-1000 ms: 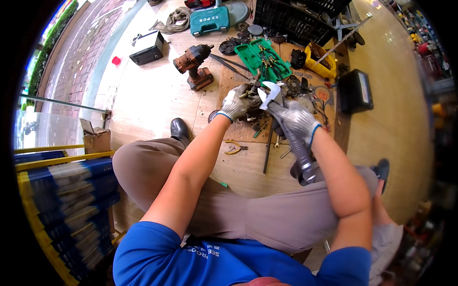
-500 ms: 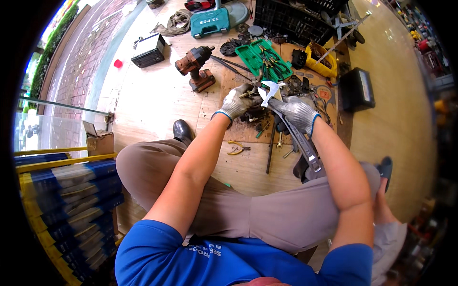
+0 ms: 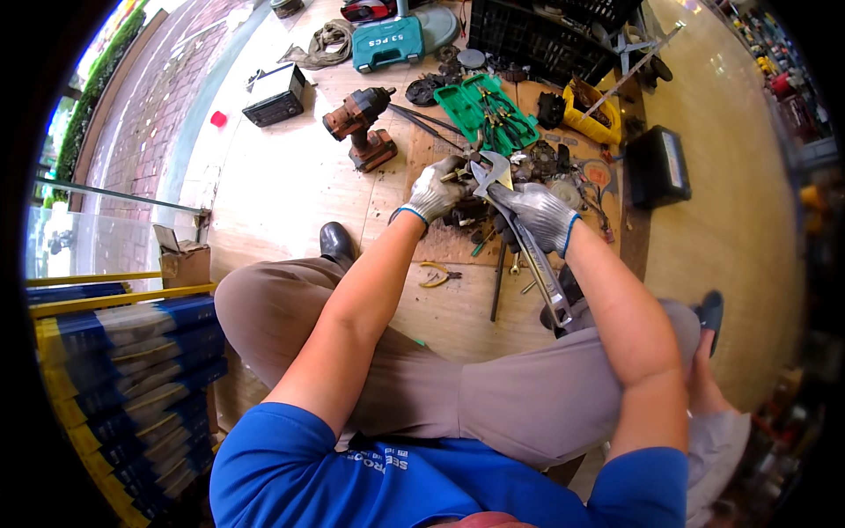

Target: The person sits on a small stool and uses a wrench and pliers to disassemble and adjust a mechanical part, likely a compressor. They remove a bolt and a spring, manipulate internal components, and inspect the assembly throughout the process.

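Observation:
Both hands wear pale knit work gloves with dark finger areas. My right hand is wrapped round a large silver adjustable wrench, just below its head. The wrench slants from its jaws, beside my left hand, down toward my right knee. My left hand is closed on a small metal part, mostly hidden by the fingers, of a kind I cannot make out. The wrench jaws are close to that part; whether they touch it is unclear. Dark greasy parts lie below the hands, partly covered by them.
Beyond my hands lie an open green tool case, a cordless impact driver and a closed teal case. Yellow-handled pliers rest nearer me. A black crate, yellow container and black box stand farther right.
The wrench has turned a little, its handle end swinging left and its jaws shifting slightly left. My right hand has moved a little left with it. My left hand stays nearly still.

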A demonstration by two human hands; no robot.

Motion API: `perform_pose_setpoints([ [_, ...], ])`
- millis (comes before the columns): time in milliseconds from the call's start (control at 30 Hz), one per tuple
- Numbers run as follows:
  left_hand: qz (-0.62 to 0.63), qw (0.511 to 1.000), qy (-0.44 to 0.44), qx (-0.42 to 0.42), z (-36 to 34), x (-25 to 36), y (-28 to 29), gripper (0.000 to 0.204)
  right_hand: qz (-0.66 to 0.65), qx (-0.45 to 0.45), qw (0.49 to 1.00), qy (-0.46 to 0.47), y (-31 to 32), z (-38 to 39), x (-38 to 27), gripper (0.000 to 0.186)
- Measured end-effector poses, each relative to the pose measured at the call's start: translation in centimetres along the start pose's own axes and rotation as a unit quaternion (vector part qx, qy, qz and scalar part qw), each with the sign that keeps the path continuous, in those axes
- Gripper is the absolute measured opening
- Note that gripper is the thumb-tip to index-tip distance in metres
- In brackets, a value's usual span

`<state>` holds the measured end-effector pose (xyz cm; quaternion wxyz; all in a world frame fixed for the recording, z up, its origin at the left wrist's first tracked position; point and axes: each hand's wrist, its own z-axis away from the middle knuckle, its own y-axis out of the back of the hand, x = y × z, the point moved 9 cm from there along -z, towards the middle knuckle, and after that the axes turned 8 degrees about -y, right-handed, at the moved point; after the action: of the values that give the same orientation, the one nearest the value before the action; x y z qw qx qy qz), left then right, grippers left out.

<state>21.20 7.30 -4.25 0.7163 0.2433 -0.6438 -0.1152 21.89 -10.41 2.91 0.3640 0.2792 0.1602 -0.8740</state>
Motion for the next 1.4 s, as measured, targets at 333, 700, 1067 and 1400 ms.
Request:
perform_pose_setpoints([
  [333, 0.044, 0.999, -0.026, 0.012, -0.2, 0.5, -0.3, 0.045, 0.014, 0.024, 1.0, 0.003, 0.0, -0.6, 0.0, 0.056],
  [700, 0.005, 0.993, -0.07, 0.091, 1.2, 2.4, -0.7, 0.038, -0.164, 0.082, 0.981, 0.066, -4.0, -2.4, 2.0, 0.041],
  [1067, 0.107, 0.989, 0.047, 0.086, 0.7, -3.1, -0.5, 0.038, -0.301, 0.024, 0.941, 0.153, -7.7, -5.1, -0.2, 0.04],
  [1400, 0.017, 0.996, -0.065, -0.065, -0.8, 1.3, 0.7, 0.057, 0.063, 0.13, 0.988, 0.06, 2.8, 4.5, -4.0, 0.041],
])
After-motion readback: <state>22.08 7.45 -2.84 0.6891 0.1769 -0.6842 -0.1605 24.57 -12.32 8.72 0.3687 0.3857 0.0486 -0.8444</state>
